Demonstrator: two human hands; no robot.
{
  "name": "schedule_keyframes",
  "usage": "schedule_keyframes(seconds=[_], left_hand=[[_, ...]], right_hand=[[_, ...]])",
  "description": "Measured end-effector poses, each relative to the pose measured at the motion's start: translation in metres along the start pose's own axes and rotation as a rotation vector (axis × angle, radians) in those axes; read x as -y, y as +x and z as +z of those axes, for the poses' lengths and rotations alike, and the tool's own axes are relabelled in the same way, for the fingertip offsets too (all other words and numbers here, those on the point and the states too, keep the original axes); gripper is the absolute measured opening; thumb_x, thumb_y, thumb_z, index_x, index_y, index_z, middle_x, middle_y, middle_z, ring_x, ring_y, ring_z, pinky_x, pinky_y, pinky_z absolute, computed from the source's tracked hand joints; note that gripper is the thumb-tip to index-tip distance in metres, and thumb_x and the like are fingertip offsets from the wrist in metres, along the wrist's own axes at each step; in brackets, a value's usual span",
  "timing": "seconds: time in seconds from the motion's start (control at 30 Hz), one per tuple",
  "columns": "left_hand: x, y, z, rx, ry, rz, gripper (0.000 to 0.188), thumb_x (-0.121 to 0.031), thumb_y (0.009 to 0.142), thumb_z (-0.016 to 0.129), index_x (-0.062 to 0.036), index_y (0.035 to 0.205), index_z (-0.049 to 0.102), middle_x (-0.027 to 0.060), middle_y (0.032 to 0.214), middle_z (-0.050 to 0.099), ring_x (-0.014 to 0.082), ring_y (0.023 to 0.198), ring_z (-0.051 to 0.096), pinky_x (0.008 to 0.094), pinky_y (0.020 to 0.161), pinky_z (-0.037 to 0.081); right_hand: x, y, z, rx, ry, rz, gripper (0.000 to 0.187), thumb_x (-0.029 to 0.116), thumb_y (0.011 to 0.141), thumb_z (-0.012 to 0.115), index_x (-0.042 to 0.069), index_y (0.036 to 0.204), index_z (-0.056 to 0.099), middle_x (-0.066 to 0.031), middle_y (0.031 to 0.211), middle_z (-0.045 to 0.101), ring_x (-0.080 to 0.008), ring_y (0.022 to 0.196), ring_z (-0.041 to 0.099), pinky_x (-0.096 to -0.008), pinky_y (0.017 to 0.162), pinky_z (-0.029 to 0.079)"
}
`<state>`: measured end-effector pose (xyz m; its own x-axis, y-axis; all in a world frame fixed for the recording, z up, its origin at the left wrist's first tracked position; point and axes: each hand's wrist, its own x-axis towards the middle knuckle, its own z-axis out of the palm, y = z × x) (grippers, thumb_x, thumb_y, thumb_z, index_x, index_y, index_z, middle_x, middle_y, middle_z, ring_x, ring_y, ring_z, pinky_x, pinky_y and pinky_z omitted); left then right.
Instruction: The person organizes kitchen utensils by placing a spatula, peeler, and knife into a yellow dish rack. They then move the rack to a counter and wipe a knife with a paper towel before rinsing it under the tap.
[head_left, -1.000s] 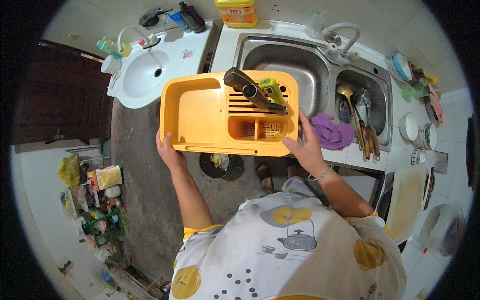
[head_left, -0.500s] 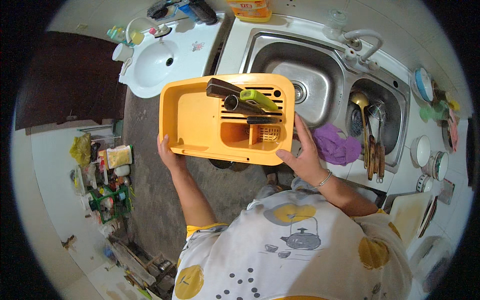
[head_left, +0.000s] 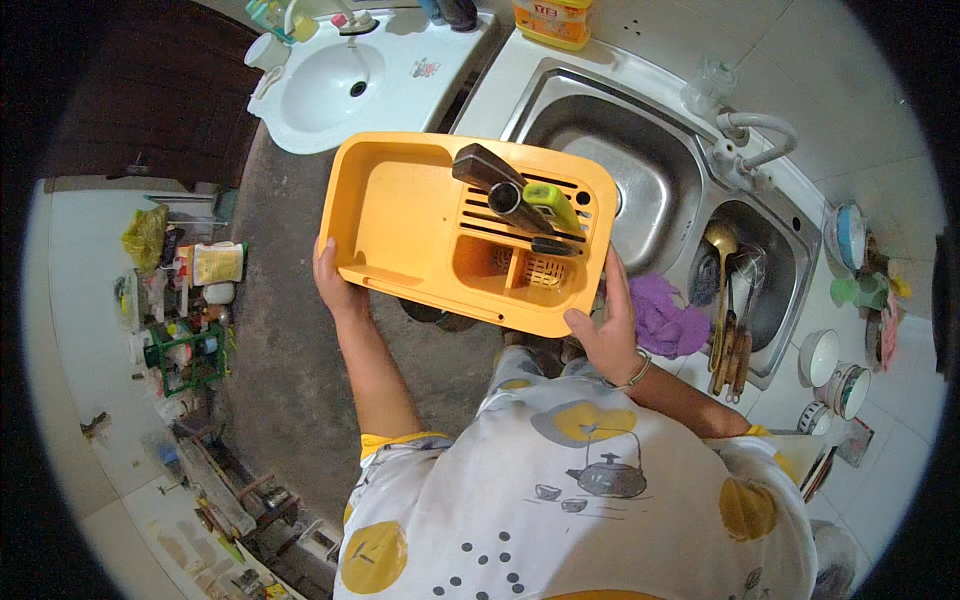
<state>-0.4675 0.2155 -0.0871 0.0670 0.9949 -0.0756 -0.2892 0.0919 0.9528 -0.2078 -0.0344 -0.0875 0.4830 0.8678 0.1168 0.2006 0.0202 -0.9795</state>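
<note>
A yellow plastic knife rack (head_left: 390, 205) is held in front of me between both hands, its right side lower than its left. My left hand (head_left: 343, 290) is closed on the near left corner, most of its fingers hidden beneath. My right hand (head_left: 608, 338) grips the near right corner, thumb on the front edge and fingers along the side. In the rack's slots stand several knives: a dark handle (head_left: 484, 166), a black round-ended handle (head_left: 507, 197), a green handle (head_left: 552, 205) and a small black handle (head_left: 555, 247). Their blades are hidden.
Beyond the rack is a steel sink (head_left: 660, 180); a smaller basin (head_left: 785, 300) holds ladles and spatulas. A purple cloth (head_left: 665, 316) lies at the sink's near edge. A white washbasin (head_left: 320, 105) is at far left, bowls (head_left: 820, 358) at right, a green crate (head_left: 187, 357) at left.
The rack has turned slightly clockwise, its right side now lower, with both hands still on it. The whole view has shifted, so the sink appears further right.
</note>
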Motion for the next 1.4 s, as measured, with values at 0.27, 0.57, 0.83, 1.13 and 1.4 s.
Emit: schedule_keyframes(seconds=[0.27,0.57,0.83,1.13,1.4], left_hand=[[0.001,0.007,-0.008,-0.011,0.074,0.021,0.035,-0.014,0.088,0.047,0.0041,0.118,0.046,0.0149,0.108,0.056,0.0232,0.094,0.059,0.0332,0.081,0.047],[-0.012,0.004,-0.001,-0.068,0.215,0.026,0.035,-0.012,0.088,0.053,0.0041,0.119,0.048,0.0134,0.111,0.055,0.0204,0.098,0.056,0.0311,0.084,0.045],[-0.049,0.010,0.016,0.026,0.953,0.727,0.036,-0.011,0.085,0.057,-0.0019,0.120,0.051,0.0140,0.120,0.052,0.0224,0.107,0.052,0.0323,0.090,0.041],[-0.057,-0.010,0.127,0.806,0.395,0.249,0.039,-0.012,0.085,0.060,-0.0040,0.122,0.052,0.0088,0.111,0.059,0.0136,0.092,0.059,0.0264,0.078,0.047],[-0.057,-0.027,0.165,0.848,0.192,0.067,0.032,-0.014,0.091,0.052,-0.0008,0.121,0.051,0.0058,0.106,0.059,0.0115,0.094,0.057,0.0245,0.080,0.047]], right_hand=[[-0.005,-0.001,0.009,-0.082,0.009,0.052,0.077,0.015,0.074,0.060,-0.005,0.138,0.022,-0.0191,0.137,0.033,-0.0278,0.128,0.032,-0.0359,0.106,0.024],[0.010,0.002,0.019,-0.175,0.111,0.083,0.073,0.018,0.077,0.059,-0.003,0.137,0.025,-0.0165,0.135,0.037,-0.0247,0.124,0.037,-0.0349,0.103,0.029],[0.027,0.006,-0.003,-0.215,-0.183,0.133,0.066,0.014,0.075,0.065,0.005,0.134,0.037,-0.0154,0.131,0.043,-0.0237,0.119,0.044,-0.0335,0.096,0.038],[0.092,0.055,-0.010,-0.167,-0.300,-0.134,0.035,0.016,0.084,0.059,0.005,0.116,0.057,-0.0114,0.110,0.061,-0.0194,0.097,0.059,-0.0289,0.085,0.045],[0.103,0.073,-0.007,-0.030,-0.187,-0.077,0.029,0.014,0.085,0.057,0.003,0.111,0.059,-0.0128,0.107,0.062,-0.0192,0.097,0.059,-0.0291,0.085,0.046]])
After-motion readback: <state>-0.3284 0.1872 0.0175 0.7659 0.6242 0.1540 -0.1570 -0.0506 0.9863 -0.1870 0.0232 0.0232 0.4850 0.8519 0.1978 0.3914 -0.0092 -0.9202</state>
